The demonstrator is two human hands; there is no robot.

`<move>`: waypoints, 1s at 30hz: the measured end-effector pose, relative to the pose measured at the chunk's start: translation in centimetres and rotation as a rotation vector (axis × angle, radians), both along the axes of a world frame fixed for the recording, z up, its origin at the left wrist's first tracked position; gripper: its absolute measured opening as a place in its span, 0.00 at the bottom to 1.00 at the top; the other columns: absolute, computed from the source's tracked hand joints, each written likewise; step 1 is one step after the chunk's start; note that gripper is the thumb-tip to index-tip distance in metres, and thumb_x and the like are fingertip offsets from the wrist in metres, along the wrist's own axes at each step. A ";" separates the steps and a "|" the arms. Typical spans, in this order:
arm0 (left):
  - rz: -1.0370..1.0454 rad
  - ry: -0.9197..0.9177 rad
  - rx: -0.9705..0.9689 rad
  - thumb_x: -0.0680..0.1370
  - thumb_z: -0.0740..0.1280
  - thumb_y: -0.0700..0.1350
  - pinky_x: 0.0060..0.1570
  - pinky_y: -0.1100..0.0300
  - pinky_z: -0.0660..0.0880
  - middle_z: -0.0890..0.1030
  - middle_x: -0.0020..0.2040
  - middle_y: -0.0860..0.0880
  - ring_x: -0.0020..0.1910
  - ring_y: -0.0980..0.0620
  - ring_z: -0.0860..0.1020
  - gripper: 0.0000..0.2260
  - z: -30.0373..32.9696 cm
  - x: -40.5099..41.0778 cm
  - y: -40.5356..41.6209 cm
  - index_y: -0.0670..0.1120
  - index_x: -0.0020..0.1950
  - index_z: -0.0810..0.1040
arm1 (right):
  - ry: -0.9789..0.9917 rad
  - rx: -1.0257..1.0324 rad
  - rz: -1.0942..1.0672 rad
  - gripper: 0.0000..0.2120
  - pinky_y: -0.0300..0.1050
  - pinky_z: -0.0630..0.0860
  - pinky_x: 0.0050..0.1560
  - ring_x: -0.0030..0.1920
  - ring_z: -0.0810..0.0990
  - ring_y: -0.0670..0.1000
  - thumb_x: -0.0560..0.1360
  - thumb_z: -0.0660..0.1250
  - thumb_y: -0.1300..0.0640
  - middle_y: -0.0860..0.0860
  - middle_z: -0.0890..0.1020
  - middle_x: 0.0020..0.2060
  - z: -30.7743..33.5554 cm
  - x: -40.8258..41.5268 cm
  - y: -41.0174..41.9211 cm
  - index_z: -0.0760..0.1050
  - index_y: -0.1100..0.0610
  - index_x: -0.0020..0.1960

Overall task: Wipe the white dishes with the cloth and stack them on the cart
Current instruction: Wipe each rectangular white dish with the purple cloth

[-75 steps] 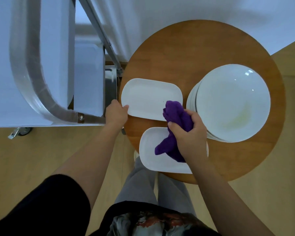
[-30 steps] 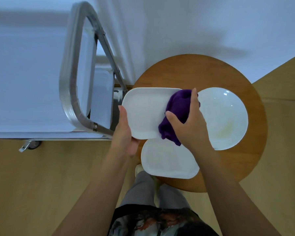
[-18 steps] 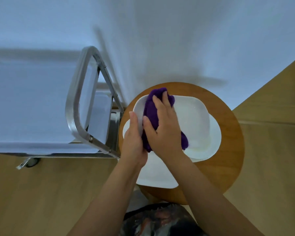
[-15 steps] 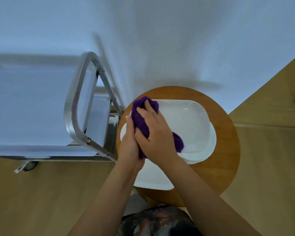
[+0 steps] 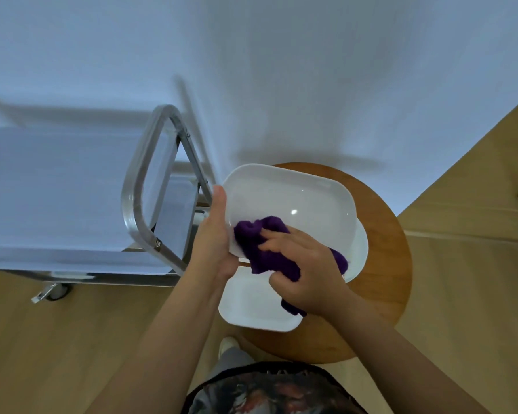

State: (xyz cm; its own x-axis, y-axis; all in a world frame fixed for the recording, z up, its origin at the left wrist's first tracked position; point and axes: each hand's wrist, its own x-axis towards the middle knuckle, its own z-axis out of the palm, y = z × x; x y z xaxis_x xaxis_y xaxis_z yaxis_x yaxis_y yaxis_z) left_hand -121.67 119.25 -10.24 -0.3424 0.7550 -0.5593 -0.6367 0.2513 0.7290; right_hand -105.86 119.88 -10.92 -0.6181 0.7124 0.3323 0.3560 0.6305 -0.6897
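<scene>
**Wiping the rectangular dish above the counter**

At my far left stands the cart [image 5: 72, 198], its metal handle loop [image 5: 138, 192] rising beside the left edge of the round wooden counter [image 5: 383, 264]. One caster [image 5: 53, 292] shows on the wooden floor [image 5: 42, 354] under it.

My left hand [image 5: 214, 243] grips the left rim of the white rectangular dish [image 5: 290, 204], palm against the edge, fingers [image 5: 219, 198] laid along it. The dish is lifted and tilted toward me over the counter's left half.

My right hand [image 5: 305, 270] holds the purple cloth [image 5: 266, 249] bunched up, fingers curled round it and pressing it onto the near left part of the dish's inside. A tail of cloth hangs below my palm.

Beneath it, a second rectangular dish [image 5: 251, 306] lies at the counter's near left edge, and a round white plate [image 5: 360, 252] peeks out toward the right.
</scene>
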 end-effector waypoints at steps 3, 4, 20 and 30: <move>0.010 0.051 0.012 0.63 0.65 0.69 0.53 0.47 0.78 0.83 0.56 0.45 0.55 0.44 0.81 0.34 0.6 -0.6 -0.4 0.48 0.60 0.79 | -0.078 0.009 -0.054 0.18 0.39 0.76 0.53 0.58 0.77 0.51 0.67 0.66 0.56 0.51 0.81 0.56 -1.0 3.0 0.1 0.79 0.58 0.56; 0.023 0.097 0.007 0.64 0.65 0.69 0.47 0.50 0.80 0.84 0.52 0.47 0.52 0.47 0.83 0.30 0.7 -1.1 -0.6 0.50 0.57 0.80 | -0.155 -0.014 -0.060 0.19 0.36 0.74 0.54 0.60 0.76 0.51 0.68 0.67 0.58 0.51 0.80 0.57 -1.2 3.9 0.3 0.78 0.58 0.58; -0.242 0.485 -0.055 0.74 0.49 0.71 0.48 0.53 0.79 0.84 0.50 0.48 0.51 0.49 0.81 0.28 4.0 1.7 -1.8 0.54 0.54 0.79 | 0.022 -0.187 0.070 0.37 0.48 0.44 0.73 0.68 0.39 0.27 0.72 0.61 0.56 0.40 0.52 0.72 4.3 -3.9 -0.7 0.47 0.44 0.74; -0.560 0.553 0.161 0.69 0.56 0.70 0.45 0.64 0.79 0.85 0.49 0.49 0.49 0.53 0.83 0.27 5.6 -1.1 -3.4 0.53 0.51 0.82 | -0.397 0.288 0.174 0.46 0.48 0.60 0.66 0.64 0.68 0.52 0.65 0.70 0.35 0.47 0.68 0.68 7.7 -2.0 4.1 0.51 0.48 0.75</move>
State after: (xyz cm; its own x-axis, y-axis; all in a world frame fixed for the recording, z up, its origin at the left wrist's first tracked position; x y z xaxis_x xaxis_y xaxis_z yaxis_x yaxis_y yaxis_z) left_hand -122.80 115.85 -4.68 -0.0844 0.9537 -0.2888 0.0166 0.2911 0.9565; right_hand -107.83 123.96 -3.24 -0.8376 0.5019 0.2155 0.4279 0.8481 -0.3124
